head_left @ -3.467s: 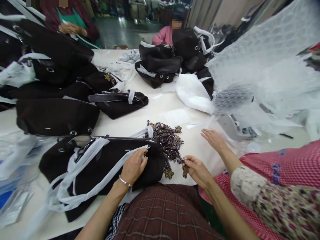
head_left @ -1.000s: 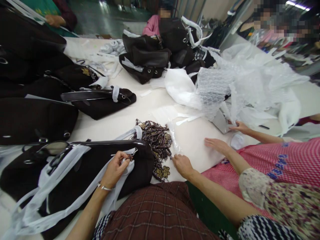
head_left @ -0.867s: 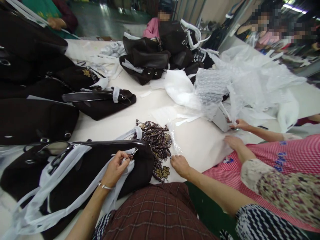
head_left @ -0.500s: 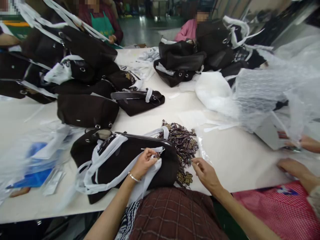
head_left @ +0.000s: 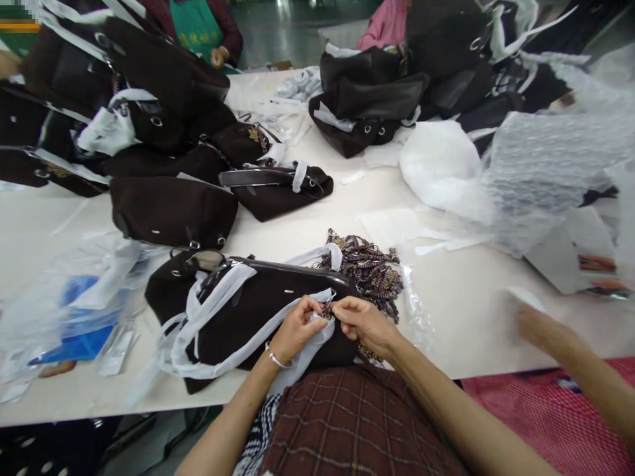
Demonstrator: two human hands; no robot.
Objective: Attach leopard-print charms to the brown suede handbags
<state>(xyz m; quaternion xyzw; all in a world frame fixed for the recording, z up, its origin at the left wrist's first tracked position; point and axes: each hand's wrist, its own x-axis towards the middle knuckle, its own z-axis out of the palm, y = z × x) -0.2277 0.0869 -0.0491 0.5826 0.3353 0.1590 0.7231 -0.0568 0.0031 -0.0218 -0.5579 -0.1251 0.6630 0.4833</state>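
A dark brown handbag [head_left: 235, 330] lies on the table in front of me. Long straps wrapped in white tissue [head_left: 218, 357] loop across it. My left hand [head_left: 300, 328], with a bracelet at the wrist, is closed in a pinch on a small metal clasp [head_left: 328, 301] at the wrapped strap's end. Fingertip to fingertip with it, my right hand [head_left: 366, 324] is also pinched at the clasp; the small piece between its fingers is mostly hidden. Right behind that hand sits a heap of beaded, chain-like bag charms [head_left: 370, 264] with leopard-patterned parts.
More dark bags [head_left: 173, 208] pile up at the left and far side. White foam wrap [head_left: 550, 172] and a grey card box [head_left: 555, 258] lie to the right. A neighbour's blurred hand [head_left: 540, 327] reaches in there. Blue plastic packets [head_left: 84, 330] lie at left.
My right hand has moved left from beside the charm heap to meet my left hand at the clasp. The neighbour's hand at right has shifted left. The view has tilted down slightly.
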